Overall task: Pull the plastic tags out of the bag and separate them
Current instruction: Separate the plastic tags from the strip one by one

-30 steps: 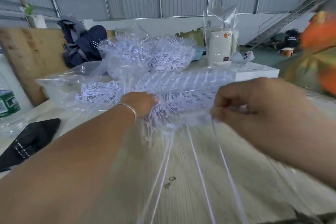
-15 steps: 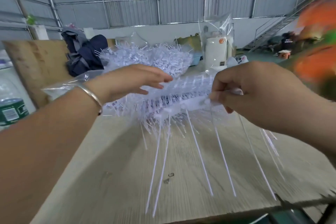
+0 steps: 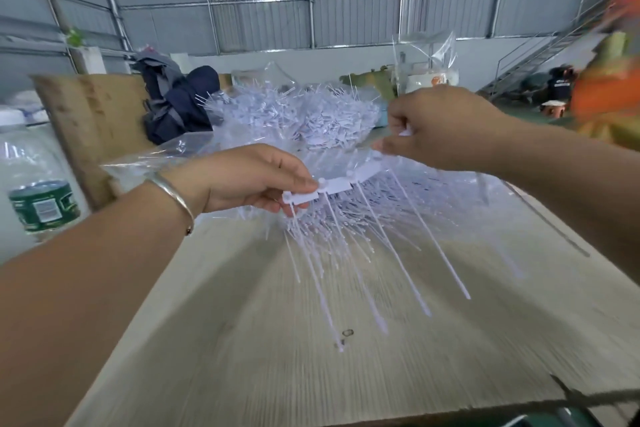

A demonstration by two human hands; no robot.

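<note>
A strip of white plastic tags (image 3: 337,185) hangs in the air above the wooden table (image 3: 277,357), long thin tails pointing down toward me. My left hand (image 3: 256,177) pinches its left end. My right hand (image 3: 440,125) pinches its right end, higher up. Under the strip lies a clear plastic bag (image 3: 162,159) with many more tags (image 3: 367,218) spilling from its mouth onto the table. Behind it stands a heap of separated tags (image 3: 298,114).
A big water bottle with a green label (image 3: 38,184) stands at the left. A plywood board (image 3: 90,121) leans behind it, with dark clothing (image 3: 176,100) beside. A tall clear packet (image 3: 426,59) stands at the back. Someone in orange (image 3: 609,80) is at the right.
My left hand left the bag's top and took the strip's left end. My right hand rose and moved right, stretching the strip free of the bag.
</note>
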